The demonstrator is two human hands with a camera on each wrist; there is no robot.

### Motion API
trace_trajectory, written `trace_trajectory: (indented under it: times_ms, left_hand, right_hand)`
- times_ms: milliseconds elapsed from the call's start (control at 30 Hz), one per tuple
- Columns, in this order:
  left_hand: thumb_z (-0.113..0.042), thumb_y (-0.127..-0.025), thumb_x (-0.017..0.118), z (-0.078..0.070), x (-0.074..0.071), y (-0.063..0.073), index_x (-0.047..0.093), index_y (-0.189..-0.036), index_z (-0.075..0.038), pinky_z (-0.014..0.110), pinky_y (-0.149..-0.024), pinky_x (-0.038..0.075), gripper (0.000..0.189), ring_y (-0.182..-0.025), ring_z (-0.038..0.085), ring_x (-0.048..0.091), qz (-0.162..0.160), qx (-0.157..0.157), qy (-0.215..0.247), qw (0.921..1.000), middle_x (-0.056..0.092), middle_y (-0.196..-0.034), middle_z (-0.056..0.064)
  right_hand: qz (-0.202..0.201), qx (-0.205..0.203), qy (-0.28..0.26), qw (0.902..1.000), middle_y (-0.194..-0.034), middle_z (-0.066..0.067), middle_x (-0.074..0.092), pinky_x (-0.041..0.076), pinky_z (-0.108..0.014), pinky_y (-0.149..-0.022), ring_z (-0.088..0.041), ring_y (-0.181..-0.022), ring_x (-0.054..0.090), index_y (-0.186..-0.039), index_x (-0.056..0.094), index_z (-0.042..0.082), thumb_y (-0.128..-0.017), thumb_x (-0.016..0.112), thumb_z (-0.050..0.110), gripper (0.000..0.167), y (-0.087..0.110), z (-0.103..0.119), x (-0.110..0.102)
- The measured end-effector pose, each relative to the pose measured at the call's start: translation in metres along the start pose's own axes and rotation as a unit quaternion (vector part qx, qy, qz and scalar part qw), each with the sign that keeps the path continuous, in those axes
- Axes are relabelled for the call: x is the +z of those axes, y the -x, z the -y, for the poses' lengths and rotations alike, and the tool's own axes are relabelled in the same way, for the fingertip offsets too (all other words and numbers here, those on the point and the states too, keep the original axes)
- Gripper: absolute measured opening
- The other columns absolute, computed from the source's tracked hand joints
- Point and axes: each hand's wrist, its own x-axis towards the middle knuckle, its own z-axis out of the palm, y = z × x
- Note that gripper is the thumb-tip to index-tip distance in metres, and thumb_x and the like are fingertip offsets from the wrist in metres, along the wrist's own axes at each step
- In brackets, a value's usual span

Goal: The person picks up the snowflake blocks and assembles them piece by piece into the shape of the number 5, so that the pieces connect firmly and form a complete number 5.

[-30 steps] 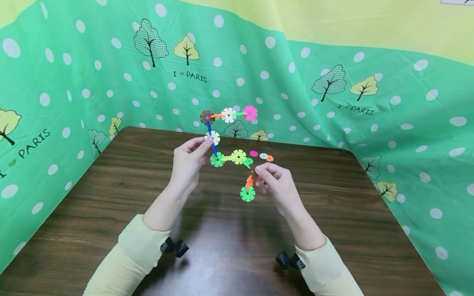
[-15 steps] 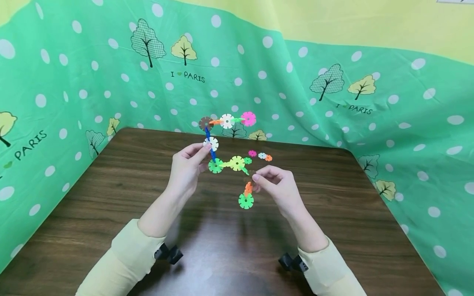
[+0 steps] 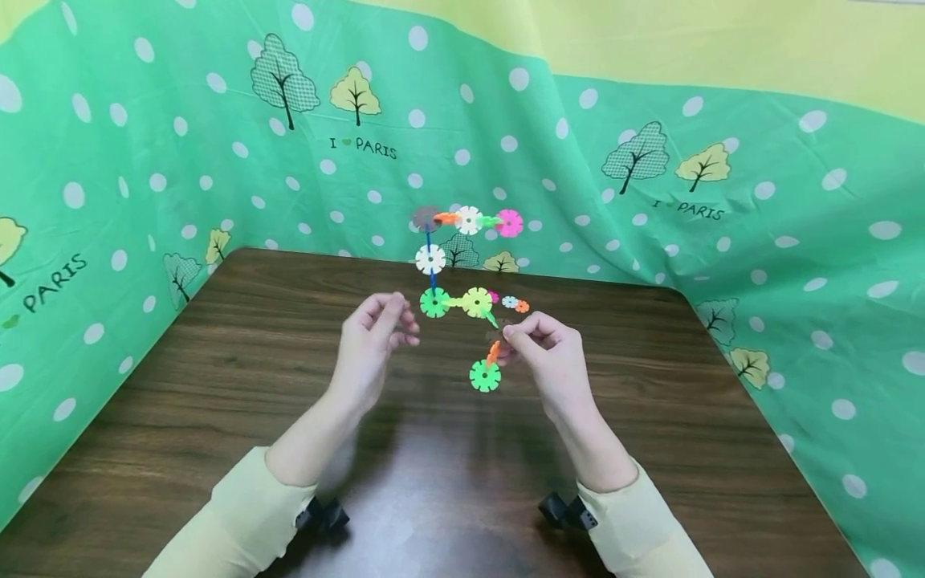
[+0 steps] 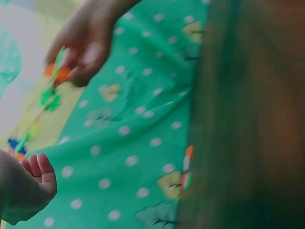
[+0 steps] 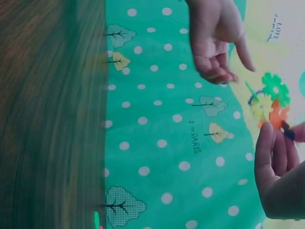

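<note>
A chain of interlocking snowflake discs hangs in the air over the table. Its top row runs from a brown disc [image 3: 426, 219] past a white disc [image 3: 468, 220] to a pink disc [image 3: 509, 223]. Blue discs seen edge-on and another white disc [image 3: 430, 259] lead down to a green disc [image 3: 434, 303] and a yellow disc [image 3: 477, 302]. My right hand [image 3: 552, 361] pinches a dark brown disc in the chain, mostly hidden by the fingers. Below it hang an orange disc [image 3: 493, 353] and a green one. My left hand [image 3: 372, 337], fingers loosely bent, holds nothing beside the chain.
Small pink, white [image 3: 509, 302] and orange [image 3: 522, 306] discs lie at the back of the brown wooden table [image 3: 629, 385]. A green dotted curtain [image 3: 506, 160] stands behind and at both sides. Each wrist bears a black camera.
My left hand has let go of the chain at the lower white disc and dropped slightly away. The chain has swung right and up, held by my right hand alone.
</note>
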Motion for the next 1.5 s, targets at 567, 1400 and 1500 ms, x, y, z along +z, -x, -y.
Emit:
trace_trajectory:
  times_ms: [567, 1400, 1500]
  left_hand:
    - [-0.011, -0.077, 0.078, 0.021, 0.04, 0.018, 0.072, -0.085, -0.009, 0.022, -0.068, 0.05, 0.011, -0.082, 0.009, 0.062, 0.061, 0.316, -0.278, 0.905, 0.07, -0.083, -0.002]
    - [-0.003, -0.075, 0.078, 0.025, 0.035, 0.003, 0.074, -0.083, -0.003, 0.029, -0.08, 0.052, 0.009, -0.089, 0.021, 0.059, 0.018, 0.497, -0.344, 0.7968, 0.07, -0.09, 0.007]
    - [-0.003, -0.076, 0.077, 0.025, 0.033, 0.002, 0.074, -0.084, -0.003, 0.029, -0.078, 0.051, 0.009, -0.089, 0.022, 0.059, 0.009, 0.497, -0.346, 0.796, 0.07, -0.089, 0.007]
  right_hand:
    - [-0.047, -0.019, -0.037, 0.998, -0.062, -0.002, 0.063, 0.051, -0.024, -0.049, -0.013, -0.05, 0.054, -0.069, 0.067, 0.012, -0.086, 0.064, -0.002, 0.022, -0.002, 0.003, 0.015]
    - [-0.057, -0.014, -0.075, 0.9955, -0.058, -0.002, 0.061, 0.048, -0.022, -0.045, -0.013, -0.046, 0.052, -0.067, 0.066, 0.009, -0.086, 0.061, -0.005, 0.024, -0.007, 0.01, 0.007]
    - [-0.049, -0.02, -0.053, 0.9972, -0.058, -0.001, 0.06, 0.048, -0.024, -0.045, -0.012, -0.048, 0.053, -0.067, 0.066, 0.01, -0.085, 0.062, -0.006, 0.024, -0.006, 0.01, 0.005]
